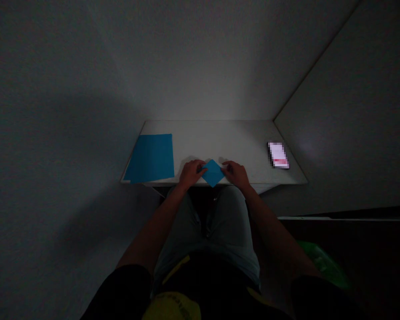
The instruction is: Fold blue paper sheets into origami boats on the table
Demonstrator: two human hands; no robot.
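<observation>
A small piece of folded blue paper (213,172), diamond-shaped, lies at the front edge of the white table, one corner pointing toward me and reaching slightly past the edge. My left hand (191,172) pinches its left corner between thumb and fingers. On the opposite side, my right hand (236,173) has its thumb and fingers closed at the right corner. The fingertips are dim and small, so fine folds in the paper are hard to make out.
A larger stack of blue sheets (151,158) lies at the table's left end. A phone (278,155) with a lit, blurred screen rests at the right. Walls border the white table (206,133) behind and at both sides. A green bag-like object (323,262) is low on the right.
</observation>
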